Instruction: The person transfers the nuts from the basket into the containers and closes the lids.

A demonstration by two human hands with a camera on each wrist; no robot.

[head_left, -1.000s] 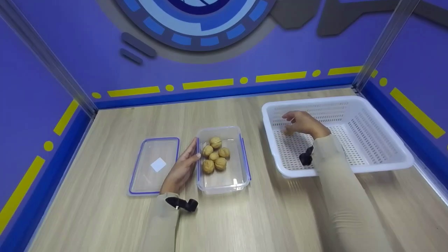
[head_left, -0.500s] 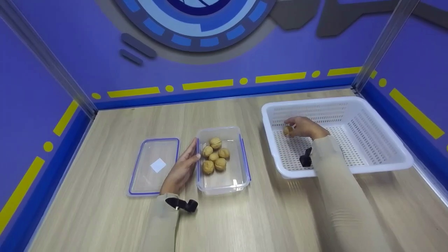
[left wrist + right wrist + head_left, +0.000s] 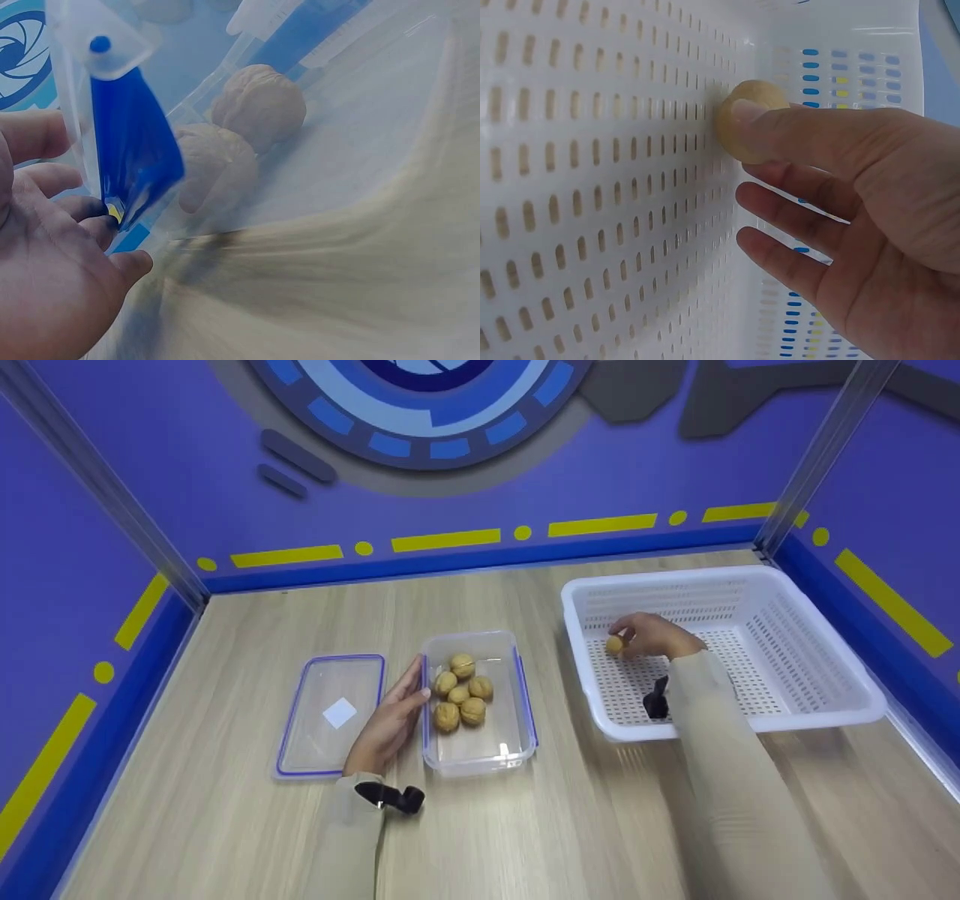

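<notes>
Inside the white basket (image 3: 814,718), near its left wall, my right hand (image 3: 654,636) pinches a walnut (image 3: 614,645) between thumb and fingers. The right wrist view shows the thumb on the walnut (image 3: 754,124), the other fingers spread apart. My left hand (image 3: 390,718) rests along the left side of a clear plastic container (image 3: 504,742), its fingers fairly straight against the wall. Several walnuts (image 3: 458,695) lie together in that container. In the left wrist view, the left hand (image 3: 56,240) is beside a blue latch flap (image 3: 135,142), with two walnuts (image 3: 259,109) visible past it.
A clear lid (image 3: 319,742) with a blue rim and a white square label lies left of the container. Bare wood tabletop (image 3: 517,832) runs between the container and basket. Blue panels (image 3: 450,502) enclose the back and sides.
My right hand has lowered slightly within the basket, and the walnut at its fingertips has come into plain view. The left hand and the container have stayed put.
</notes>
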